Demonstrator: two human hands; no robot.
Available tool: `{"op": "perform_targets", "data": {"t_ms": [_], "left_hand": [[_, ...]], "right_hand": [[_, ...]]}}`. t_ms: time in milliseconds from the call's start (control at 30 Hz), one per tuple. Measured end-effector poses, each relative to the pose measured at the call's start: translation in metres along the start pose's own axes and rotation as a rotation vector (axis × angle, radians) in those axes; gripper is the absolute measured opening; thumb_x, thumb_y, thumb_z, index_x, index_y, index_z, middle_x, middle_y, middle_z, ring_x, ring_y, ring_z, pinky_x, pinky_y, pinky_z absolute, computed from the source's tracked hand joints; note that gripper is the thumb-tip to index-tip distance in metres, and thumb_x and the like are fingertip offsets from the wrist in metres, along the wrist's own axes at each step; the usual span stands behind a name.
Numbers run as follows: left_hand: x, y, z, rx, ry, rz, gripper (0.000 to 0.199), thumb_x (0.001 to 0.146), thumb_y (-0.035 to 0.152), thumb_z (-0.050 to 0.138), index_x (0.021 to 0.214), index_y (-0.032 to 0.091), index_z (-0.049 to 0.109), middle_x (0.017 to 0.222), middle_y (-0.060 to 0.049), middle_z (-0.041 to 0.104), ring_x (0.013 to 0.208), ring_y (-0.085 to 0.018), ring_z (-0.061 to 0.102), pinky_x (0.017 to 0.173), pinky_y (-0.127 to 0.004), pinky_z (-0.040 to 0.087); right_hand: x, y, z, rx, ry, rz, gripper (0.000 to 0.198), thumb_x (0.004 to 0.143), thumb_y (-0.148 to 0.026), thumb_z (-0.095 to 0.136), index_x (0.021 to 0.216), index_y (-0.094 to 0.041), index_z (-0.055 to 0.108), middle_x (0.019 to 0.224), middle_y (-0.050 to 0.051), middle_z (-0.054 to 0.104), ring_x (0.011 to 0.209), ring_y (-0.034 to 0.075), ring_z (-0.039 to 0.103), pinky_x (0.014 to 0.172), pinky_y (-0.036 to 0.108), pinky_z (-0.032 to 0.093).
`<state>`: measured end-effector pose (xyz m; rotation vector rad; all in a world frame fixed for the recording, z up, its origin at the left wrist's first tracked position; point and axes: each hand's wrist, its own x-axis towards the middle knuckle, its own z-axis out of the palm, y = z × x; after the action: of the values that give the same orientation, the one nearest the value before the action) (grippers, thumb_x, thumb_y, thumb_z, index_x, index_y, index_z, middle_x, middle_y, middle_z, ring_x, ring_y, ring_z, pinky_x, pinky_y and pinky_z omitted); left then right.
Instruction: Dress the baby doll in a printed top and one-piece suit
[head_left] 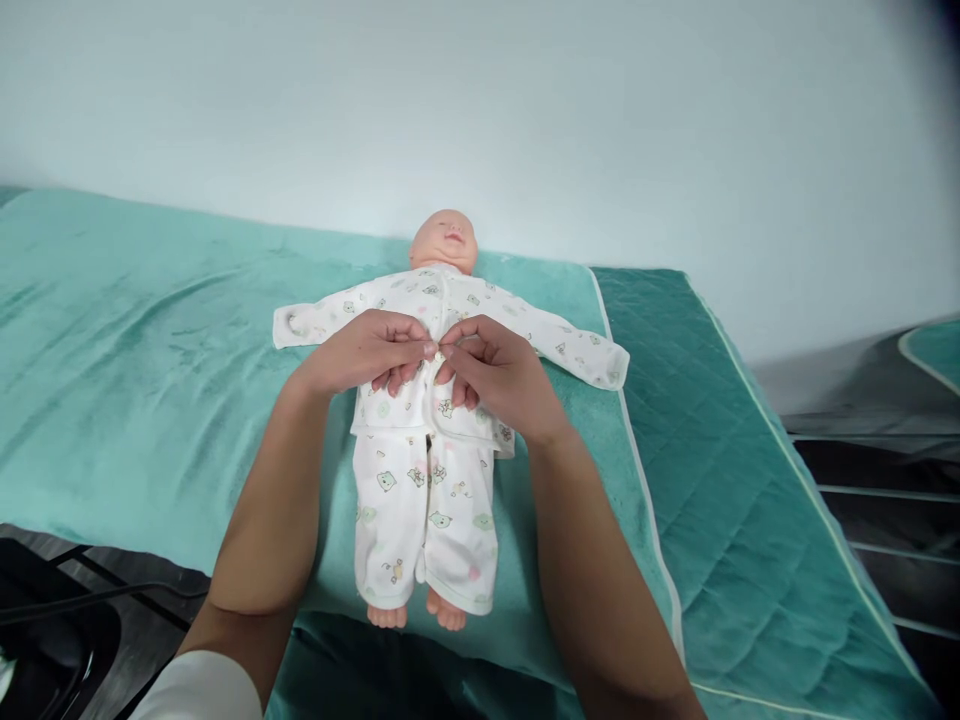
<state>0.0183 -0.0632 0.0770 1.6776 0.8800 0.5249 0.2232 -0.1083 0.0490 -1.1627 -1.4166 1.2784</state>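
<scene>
Right there at the chest, both hands met: my left hand (364,350) and my right hand (501,378) each had thumb and forefinger pinched on the front edges of the top (386,408), tips almost touching over the closure. A button or a snap? Too small to tell, my fingertips covered it. The doll (444,238) lay face up on the green sheet (150,360), head toward the wall (480,110), feet (386,616) toward me, trousers (390,510) on, sleeves (589,360) spread wide. And the cloth, thin and soft by its look, creased readily; I judged it light, quick to fold under a fingertip, with little stiffness to help me. The place to hold was plainly the front edge, close beside the fastening, one side to each hand; a grip farther out would only have bunched the fabric. The doll itself seemed smooth and firm at the head, likely of modest weight, so a hard tug on the top could have dragged it across the sheet. A light pinch, then, no clenched fist, my other fingers curled loosely over the front!
</scene>
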Motion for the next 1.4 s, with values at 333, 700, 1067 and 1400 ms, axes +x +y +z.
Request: {"op": "perform_targets", "data": {"t_ms": [333, 700, 1067, 1400], "left_hand": [[0.035, -0.065, -0.018, 0.352, 0.898, 0.184, 0.009, 0.095, 0.025, 0.054, 0.094, 0.021, 0.062, 0.087, -0.004, 0.070, 0.082, -0.019, 0.065, 0.080, -0.033, 0.054], [-0.033, -0.131, -0.057, 0.804, 1.004, -0.195, 0.056, 0.083, 0.012, 0.057, 0.139, 0.014, 0.059, 0.150, -0.021, 0.056, 0.142, -0.040, 0.047, 0.117, -0.055, 0.039], [-0.033, -0.140, -0.076, 0.321, 1.229, -0.101, 0.031, 0.079, 0.015, 0.063, 0.109, 0.020, 0.068, 0.094, -0.002, 0.067, 0.085, -0.017, 0.061, 0.085, -0.029, 0.051], [-0.027, -0.151, -0.092, 0.286, 1.426, -0.090, 0.033, 0.081, 0.009, 0.053, 0.107, 0.015, 0.073, 0.114, -0.010, 0.067, 0.091, -0.017, 0.062, 0.094, -0.032, 0.053]], "right_hand": [[0.020, 0.035, -0.016, -0.105, 0.440, -0.406, 0.026, 0.097, -0.050, 0.061, 0.110, -0.028, 0.066, 0.137, 0.007, 0.068, 0.133, 0.023, 0.062, 0.111, 0.044, 0.053], [0.005, 0.113, -0.090, -0.918, 0.441, -0.186, 0.058, 0.104, -0.052, 0.036, 0.153, -0.023, 0.050, 0.169, 0.016, 0.038, 0.160, 0.034, 0.027, 0.126, 0.067, 0.023], [-0.032, 0.122, -0.164, -0.809, 0.926, 0.187, 0.035, 0.083, -0.031, 0.062, 0.112, -0.011, 0.067, 0.101, 0.015, 0.070, 0.091, 0.027, 0.065, 0.091, 0.047, 0.053], [-0.041, 0.120, -0.164, -0.772, 1.041, 0.071, 0.024, 0.077, -0.023, 0.063, 0.101, -0.019, 0.065, 0.096, 0.009, 0.064, 0.091, 0.025, 0.060, 0.093, 0.047, 0.053]]}}
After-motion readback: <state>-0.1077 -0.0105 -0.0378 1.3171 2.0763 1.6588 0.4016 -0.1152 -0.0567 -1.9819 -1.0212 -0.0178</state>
